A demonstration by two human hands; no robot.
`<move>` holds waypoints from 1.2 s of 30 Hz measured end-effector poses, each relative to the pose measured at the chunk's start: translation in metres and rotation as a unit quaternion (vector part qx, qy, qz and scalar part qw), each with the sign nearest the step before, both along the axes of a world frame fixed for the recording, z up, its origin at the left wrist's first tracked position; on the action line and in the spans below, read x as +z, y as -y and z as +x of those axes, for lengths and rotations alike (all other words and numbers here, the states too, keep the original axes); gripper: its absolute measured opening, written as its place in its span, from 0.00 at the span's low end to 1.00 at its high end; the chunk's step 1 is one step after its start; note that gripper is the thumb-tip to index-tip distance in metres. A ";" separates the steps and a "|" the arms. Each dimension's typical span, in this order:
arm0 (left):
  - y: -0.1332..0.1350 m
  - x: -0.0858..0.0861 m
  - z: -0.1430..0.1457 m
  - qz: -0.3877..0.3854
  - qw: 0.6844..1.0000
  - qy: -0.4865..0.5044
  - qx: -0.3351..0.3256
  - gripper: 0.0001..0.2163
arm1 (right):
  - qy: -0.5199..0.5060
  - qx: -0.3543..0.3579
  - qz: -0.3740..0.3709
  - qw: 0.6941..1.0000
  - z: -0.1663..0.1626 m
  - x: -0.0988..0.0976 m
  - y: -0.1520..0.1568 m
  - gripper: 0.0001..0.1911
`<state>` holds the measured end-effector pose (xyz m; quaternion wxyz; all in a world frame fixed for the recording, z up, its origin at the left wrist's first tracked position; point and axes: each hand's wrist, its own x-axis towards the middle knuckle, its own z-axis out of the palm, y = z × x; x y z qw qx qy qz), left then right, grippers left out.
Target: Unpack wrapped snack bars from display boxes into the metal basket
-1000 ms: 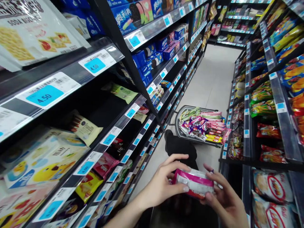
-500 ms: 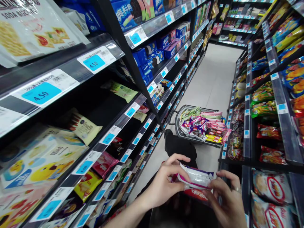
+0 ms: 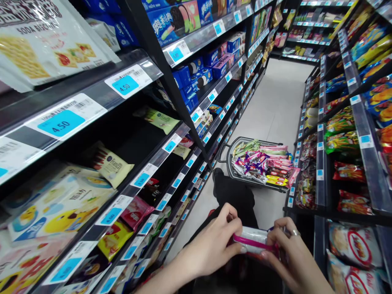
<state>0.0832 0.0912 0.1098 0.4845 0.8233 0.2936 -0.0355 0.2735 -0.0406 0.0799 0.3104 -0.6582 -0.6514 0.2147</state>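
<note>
Low in the aisle, my left hand (image 3: 214, 243) and my right hand (image 3: 288, 255) both grip a small snack packet (image 3: 253, 241), white with a pink edge. My left fingers pinch its left end. The fingers of my right hand curl round its right end, with a ring on one of them. More red packets seem to lie under it, mostly hidden. A black trouser leg and shoe (image 3: 232, 194) stretch out just beyond the packet.
A grey shopping basket (image 3: 228, 157) heaped with several wafer packets stands on the pale floor ahead. Black shelves with blue price tags (image 3: 124, 85) line the left side, holding biscuits and Oreo boxes (image 3: 190, 77). Shelves of snack bags (image 3: 352, 243) close in on the right.
The packet turned in my hands from its pink face to nearly edge-on and sank lower. Both hands closed in tighter on its ends.
</note>
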 end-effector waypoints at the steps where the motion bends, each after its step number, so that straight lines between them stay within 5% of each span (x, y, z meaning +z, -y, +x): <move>1: 0.002 -0.002 0.001 0.040 0.999 -0.010 -0.014 0.07 | 0.005 -0.003 0.004 1.000 -0.001 -0.002 -0.001 0.05; 5: 0.006 -0.010 0.004 0.185 0.980 -0.032 -0.064 0.05 | 0.010 -0.001 0.003 1.000 -0.001 -0.008 -0.001 0.06; 8: 0.004 -0.011 0.005 0.221 0.970 -0.032 -0.100 0.07 | -0.009 -0.003 -0.018 1.000 0.000 -0.011 0.000 0.06; 19: -0.011 -0.001 -0.028 0.062 0.986 0.024 -0.150 0.09 | -0.159 0.071 -0.135 0.975 -0.008 -0.005 0.001 0.06; 25: 0.001 -0.007 -0.020 0.265 0.953 -0.001 -0.145 0.05 | -0.152 0.034 -0.131 0.979 -0.007 -0.011 0.003 0.05; 29: -0.002 -0.015 -0.016 0.361 0.911 0.108 -0.170 0.08 | -0.166 0.014 -0.124 0.978 -0.005 -0.013 0.007 0.06; 32: -0.005 -0.009 -0.016 0.307 0.924 0.194 -0.123 0.08 | -0.225 0.024 -0.128 0.966 -0.002 -0.008 0.010 0.08; 36: -0.002 0.006 -0.014 0.020 0.988 0.151 0.035 0.04 | -0.273 0.012 -0.105 0.956 0.000 -0.005 0.011 0.10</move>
